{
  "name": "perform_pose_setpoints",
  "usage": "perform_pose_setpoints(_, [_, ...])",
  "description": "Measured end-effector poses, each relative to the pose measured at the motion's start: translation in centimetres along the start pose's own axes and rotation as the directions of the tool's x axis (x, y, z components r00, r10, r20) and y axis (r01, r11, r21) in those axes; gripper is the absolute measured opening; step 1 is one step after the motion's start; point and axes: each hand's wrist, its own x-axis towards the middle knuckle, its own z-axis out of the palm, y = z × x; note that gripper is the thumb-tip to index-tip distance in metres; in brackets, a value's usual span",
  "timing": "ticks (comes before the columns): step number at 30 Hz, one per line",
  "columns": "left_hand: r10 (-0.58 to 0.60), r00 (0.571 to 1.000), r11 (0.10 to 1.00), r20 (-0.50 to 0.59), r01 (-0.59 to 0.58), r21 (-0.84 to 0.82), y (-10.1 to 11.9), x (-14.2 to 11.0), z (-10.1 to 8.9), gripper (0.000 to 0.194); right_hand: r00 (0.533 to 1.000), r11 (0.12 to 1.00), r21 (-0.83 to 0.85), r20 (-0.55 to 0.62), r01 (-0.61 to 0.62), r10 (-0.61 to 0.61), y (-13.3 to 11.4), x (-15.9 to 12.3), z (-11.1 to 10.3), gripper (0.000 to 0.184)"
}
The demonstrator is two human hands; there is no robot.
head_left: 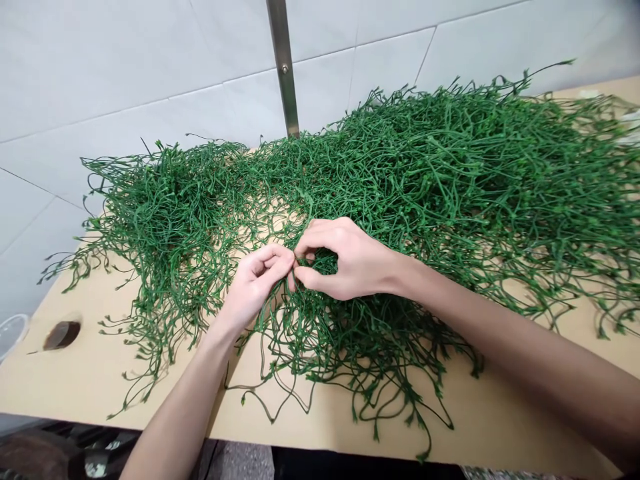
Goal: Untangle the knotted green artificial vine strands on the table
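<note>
A wide tangle of thin green plastic stems lies spread over a tan cardboard sheet. Near the middle front of the heap, my left hand and my right hand meet fingertip to fingertip. Both are closed in a pinch on the green stems. My left hand's fingers curl around a few strands; my right thumb and fingers press together on a strand just beside them. What exactly sits between the fingertips is too small to see.
A metal post stands at the back against a white tiled wall. The cardboard has an oval hole at the left. A clear container rim shows at the far left edge. The cardboard's front edge runs close below my arms.
</note>
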Motion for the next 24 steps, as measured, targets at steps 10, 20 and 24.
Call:
perform_pose_setpoints(10, [0.13,0.99,0.958,-0.05,-0.112,0.263,0.2,-0.4,-0.2,0.023,0.988,0.991,-0.1,0.134,0.089,-0.075,0.4,0.2,-0.9,0.023])
perform_pose_setpoints(20, [0.149,0.987,0.925,-0.06,-0.117,0.361,0.6,-0.8,-0.2,0.028,0.979,0.993,-0.038,0.175,0.111,-0.103,0.4,0.1,-0.8,0.023])
perform_pose_setpoints(24, [0.151,0.987,0.923,-0.05,-0.122,0.365,0.5,-0.9,-0.2,0.025,0.987,0.996,-0.051,0.147,0.078,-0.07,0.5,-0.1,-0.5,0.016])
